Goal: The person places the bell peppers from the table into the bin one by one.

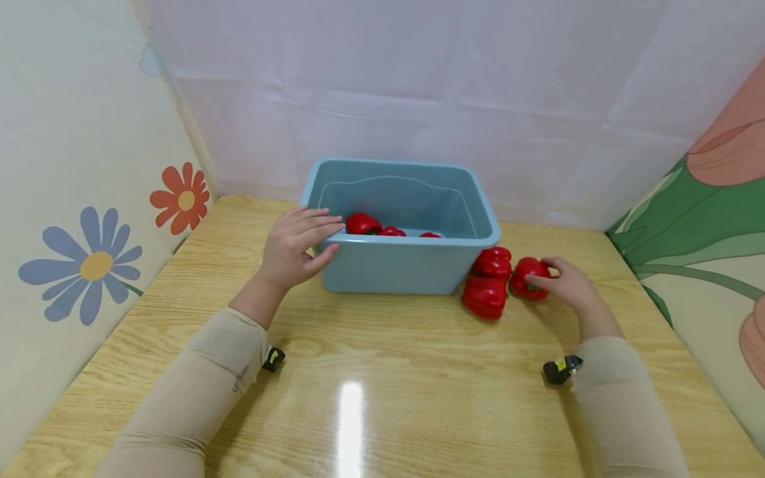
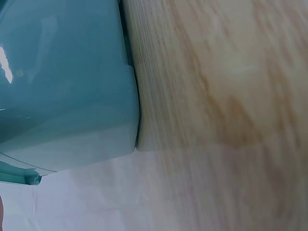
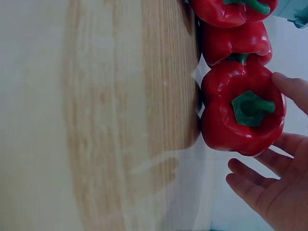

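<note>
My left hand (image 1: 297,243) rests on the front left corner of a light blue plastic bin (image 1: 394,265), its fingers laid fairly straight over the rim and the thumb outside. At the right, my right hand (image 1: 568,282) holds a red bell pepper (image 3: 243,108) between thumb and fingers, with its green stem facing the wrist camera; the other fingers are spread beside it. This pepper sits low at the table, close against two more red bell peppers (image 1: 485,297) by the bin's right end. Inside the bin lie several red peppers (image 1: 362,224), partly hidden by the front wall.
The wood-grain table (image 1: 382,358) extends in front of the bin. A white sheet (image 1: 382,79) hangs right behind it. Flower-printed panels (image 1: 95,265) stand along the left and right sides. A small black camera (image 1: 558,372) sits at the right wrist.
</note>
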